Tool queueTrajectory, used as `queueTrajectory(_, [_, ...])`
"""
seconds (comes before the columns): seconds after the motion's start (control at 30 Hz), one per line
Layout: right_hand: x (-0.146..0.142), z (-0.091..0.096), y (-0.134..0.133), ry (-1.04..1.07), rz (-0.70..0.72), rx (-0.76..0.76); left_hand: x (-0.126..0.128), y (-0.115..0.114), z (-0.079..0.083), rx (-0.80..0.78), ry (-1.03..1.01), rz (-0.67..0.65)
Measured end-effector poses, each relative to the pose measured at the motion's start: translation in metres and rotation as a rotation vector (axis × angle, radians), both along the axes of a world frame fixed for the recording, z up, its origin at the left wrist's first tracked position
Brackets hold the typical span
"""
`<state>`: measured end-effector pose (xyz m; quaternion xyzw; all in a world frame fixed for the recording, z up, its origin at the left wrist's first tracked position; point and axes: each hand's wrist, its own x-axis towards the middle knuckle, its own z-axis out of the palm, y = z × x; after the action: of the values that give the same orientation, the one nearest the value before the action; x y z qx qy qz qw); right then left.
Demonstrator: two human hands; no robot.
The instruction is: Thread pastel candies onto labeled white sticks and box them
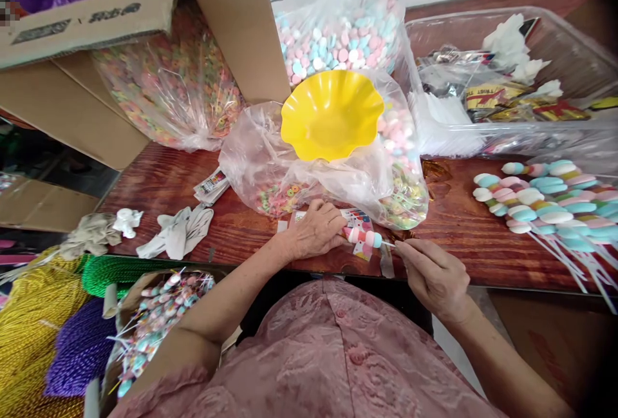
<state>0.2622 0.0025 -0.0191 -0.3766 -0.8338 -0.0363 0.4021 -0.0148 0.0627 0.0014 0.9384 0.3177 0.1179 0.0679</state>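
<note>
A candy skewer (pixel 364 237) with pink, white and blue pieces on a white stick lies level between my hands, just above the table's front edge. My left hand (pixel 316 230) is closed around its candy end, the fingers covering the tip. The bare end of the stick is pinched between the thumb and fingers of my right hand (pixel 437 276). Under the skewer lie small printed wrappers (pixel 357 217), partly hidden by my left hand. Just behind my hands, a wavy yellow bowl (pixel 333 115) rests on clear bags (pixel 405 196) of coloured rings and pastel candies.
Finished-looking skewers (pixel 545 202) are piled at the right. Behind them stands a clear plastic bin (pixel 502 125) with packets. A cardboard box (pixel 87 25) with a bag of rings is at back left. Pale gloves (pixel 178 231) lie at left, above a box of skewers (pixel 164 315).
</note>
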Motion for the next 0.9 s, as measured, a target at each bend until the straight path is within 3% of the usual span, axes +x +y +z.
queueTrajectory(0.1, [0.000, 0.007, 0.005, -0.046, 0.033, 0.084, 0.002, -0.003, 0.005, -0.112, -0.048, -0.009])
queueTrajectory(0.23, [-0.004, 0.019, 0.012, -0.095, 0.088, 0.135, 0.005, -0.013, 0.011, -0.213, -0.092, 0.081])
queueTrajectory(0.43, [-0.021, 0.033, 0.015, -0.138, 0.170, 0.163, 0.012, -0.022, 0.020, -0.283, -0.130, 0.244])
queueTrajectory(0.63, [-0.036, 0.040, 0.018, -0.231, 0.158, 0.118, 0.015, -0.026, 0.031, -0.378, -0.059, 0.268])
queueTrajectory(0.77, [-0.034, 0.043, 0.022, -0.274, 0.109, 0.086, 0.004, -0.028, 0.029, -0.303, -0.116, 0.238])
queueTrajectory(0.9, [-0.033, 0.042, 0.021, -0.260, 0.106, 0.081, -0.007, -0.027, 0.022, -0.273, -0.016, 0.273])
